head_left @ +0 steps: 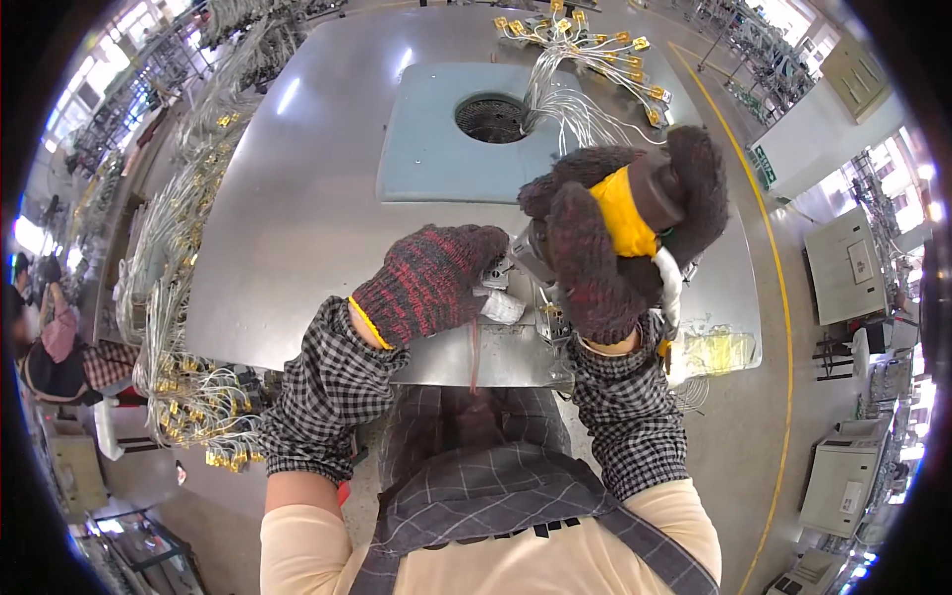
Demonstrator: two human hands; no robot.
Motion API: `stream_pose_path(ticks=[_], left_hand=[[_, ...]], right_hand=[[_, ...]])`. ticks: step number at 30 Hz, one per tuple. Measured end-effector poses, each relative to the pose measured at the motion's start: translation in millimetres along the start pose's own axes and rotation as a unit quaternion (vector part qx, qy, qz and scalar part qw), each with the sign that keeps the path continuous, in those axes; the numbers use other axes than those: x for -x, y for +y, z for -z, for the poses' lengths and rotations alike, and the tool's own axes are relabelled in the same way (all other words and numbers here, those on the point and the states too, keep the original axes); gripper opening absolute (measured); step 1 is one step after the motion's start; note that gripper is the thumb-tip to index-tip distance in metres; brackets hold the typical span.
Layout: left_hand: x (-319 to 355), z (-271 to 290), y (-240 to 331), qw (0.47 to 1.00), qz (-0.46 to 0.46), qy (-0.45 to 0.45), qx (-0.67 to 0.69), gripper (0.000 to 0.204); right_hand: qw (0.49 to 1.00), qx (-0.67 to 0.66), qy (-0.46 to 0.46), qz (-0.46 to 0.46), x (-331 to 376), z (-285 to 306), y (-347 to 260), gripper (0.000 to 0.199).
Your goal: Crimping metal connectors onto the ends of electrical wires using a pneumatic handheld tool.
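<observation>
My right hand, in a dark knitted glove with red flecks, is wrapped round a hand-held tool with a dark body and yellow tape. A white cord or hose hangs from the tool. Its grey metal head points left toward my left hand. That hand, in a similar glove with a yellow cuff edge, is closed at a small metal fixture near the table's front edge. Its fingertips are hidden, so whatever they hold cannot be made out. Just below them sits a white wrapped piece.
On the metal table lies a blue-grey plate with a round hole. White wires with yellow connectors spread from beside the hole. Wire bundles hang at left. A yellowish taped patch is at front right.
</observation>
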State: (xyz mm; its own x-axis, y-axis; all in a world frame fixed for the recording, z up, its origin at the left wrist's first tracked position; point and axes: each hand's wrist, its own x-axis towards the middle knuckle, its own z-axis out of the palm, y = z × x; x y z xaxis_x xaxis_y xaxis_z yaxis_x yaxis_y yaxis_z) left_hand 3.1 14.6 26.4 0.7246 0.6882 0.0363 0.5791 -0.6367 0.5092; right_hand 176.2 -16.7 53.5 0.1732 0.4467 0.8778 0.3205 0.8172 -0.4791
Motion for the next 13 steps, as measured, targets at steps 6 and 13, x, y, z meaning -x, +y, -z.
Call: stream_pose_path(ticks=[6, 13], left_hand=[[-4, 16, -43, 0.905, -0.079, -0.088, 0.409, 0.076], [-112, 64, -80, 0.959, 0.042, 0.123, -0.250, 0.067]], right_hand=[[0.980, -0.052, -0.034, -0.192, 6, 5, -3, 0.065], [0.902, -0.102, -0.068, -0.415, 29, 18, -21, 0.051]])
